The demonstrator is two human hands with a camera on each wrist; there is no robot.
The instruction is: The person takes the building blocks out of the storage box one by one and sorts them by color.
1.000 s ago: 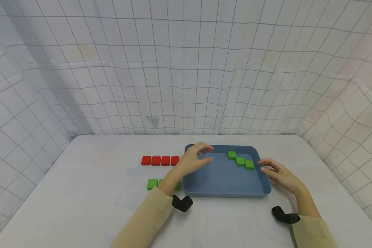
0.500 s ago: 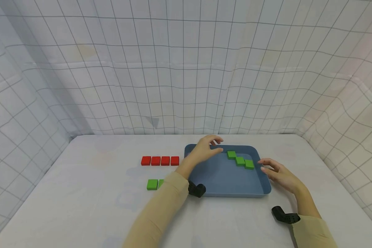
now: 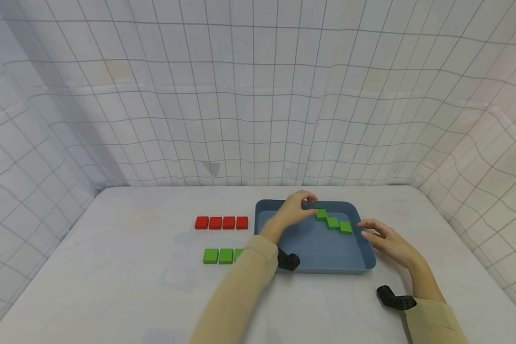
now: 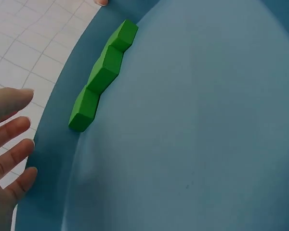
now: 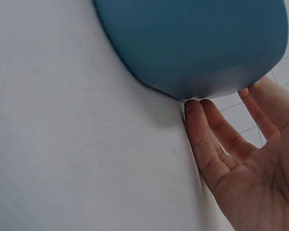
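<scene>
A shallow blue tray (image 3: pixel 314 251) lies on the white table. Inside it, three green square blocks (image 3: pixel 333 223) form a stepped diagonal with touching corners, near the back right. My left hand (image 3: pixel 291 211) is over the back of the tray, just left of these blocks. In the left wrist view its fingers are spread and hold nothing, apart from the green blocks (image 4: pixel 104 70). At the tray's right side rests my right hand (image 3: pixel 389 244). The right wrist view shows its loosely bent fingertips (image 5: pixel 195 108) touching the outside of the tray wall (image 5: pixel 197 53).
Left of the tray, several red square blocks (image 3: pixel 215 223) stand in a straight row. Nearer to me lies a row of green blocks (image 3: pixel 225 256), its right end partly hidden by my left sleeve (image 3: pixel 241 286). A grid-patterned cloth (image 3: pixel 258 119) hangs behind the table.
My left hand has moved right across the tray, from its left edge to beside the green blocks. More of the green row on the table now shows. My right hand has stayed put.
</scene>
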